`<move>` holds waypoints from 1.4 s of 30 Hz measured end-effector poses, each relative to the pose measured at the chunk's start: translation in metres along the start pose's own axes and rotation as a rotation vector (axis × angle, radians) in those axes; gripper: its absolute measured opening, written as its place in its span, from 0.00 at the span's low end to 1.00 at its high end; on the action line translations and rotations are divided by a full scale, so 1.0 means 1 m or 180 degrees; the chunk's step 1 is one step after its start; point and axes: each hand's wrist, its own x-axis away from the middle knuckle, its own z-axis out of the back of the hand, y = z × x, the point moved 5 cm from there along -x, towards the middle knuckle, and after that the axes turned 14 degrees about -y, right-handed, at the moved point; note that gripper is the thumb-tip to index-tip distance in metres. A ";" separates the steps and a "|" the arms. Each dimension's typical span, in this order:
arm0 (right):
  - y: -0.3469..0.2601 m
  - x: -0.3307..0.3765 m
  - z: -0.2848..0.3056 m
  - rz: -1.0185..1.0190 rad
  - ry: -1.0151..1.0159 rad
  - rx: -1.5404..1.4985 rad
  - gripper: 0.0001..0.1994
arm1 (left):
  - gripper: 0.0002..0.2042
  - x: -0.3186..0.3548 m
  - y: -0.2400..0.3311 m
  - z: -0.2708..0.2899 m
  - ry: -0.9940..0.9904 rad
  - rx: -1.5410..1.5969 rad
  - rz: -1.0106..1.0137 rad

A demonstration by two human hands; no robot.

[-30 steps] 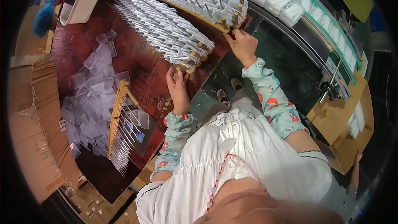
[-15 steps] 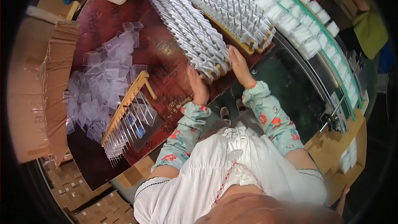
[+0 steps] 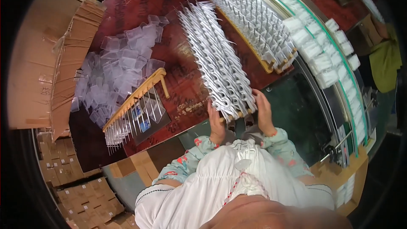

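Left hand (image 3: 217,121) and right hand (image 3: 263,112) stood apart, clamped on opposite sides of the near end of a rack of white pieces (image 3: 218,59), neither clearly nearer to it; the rack lay straight ahead on the red table (image 3: 182,80), its long axis running away from the body and slightly leftward, a second rack (image 3: 254,21) beside it to the right

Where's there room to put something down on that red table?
The widest bare patch of red table lies between the clear plastic pieces and the middle white-filled rack, which the left hand and right hand hold. A narrower strip separates that rack from the right-hand rack. It's crowded on the left, where the plastic pieces meet the pin rack.
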 end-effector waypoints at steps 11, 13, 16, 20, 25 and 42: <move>0.023 0.010 0.028 -0.0925 0.0556 -0.0886 0.16 | 0.25 0.004 -0.035 0.000 -0.0068 0.0715 0.0925; 0.025 0.004 0.031 -0.0249 0.0283 0.0760 0.18 | 0.24 -0.012 -0.013 0.002 -0.0502 -0.0568 0.0403; 0.035 -0.003 0.034 0.0085 0.0431 0.0398 0.18 | 0.27 -0.004 -0.022 -0.003 -0.0253 -0.0983 -0.0608; 0.041 -0.005 0.037 0.0051 0.0550 0.0210 0.16 | 0.26 -0.016 -0.017 -0.002 -0.0541 -0.1233 -0.0524; 0.050 -0.005 0.042 -0.0352 0.0447 0.0358 0.15 | 0.25 -0.037 -0.001 -0.004 -0.0417 -0.0936 0.0081; 0.012 0.012 0.029 0.1056 0.0034 0.2858 0.18 | 0.45 -0.032 0.023 -0.016 -0.0441 -0.0356 0.0312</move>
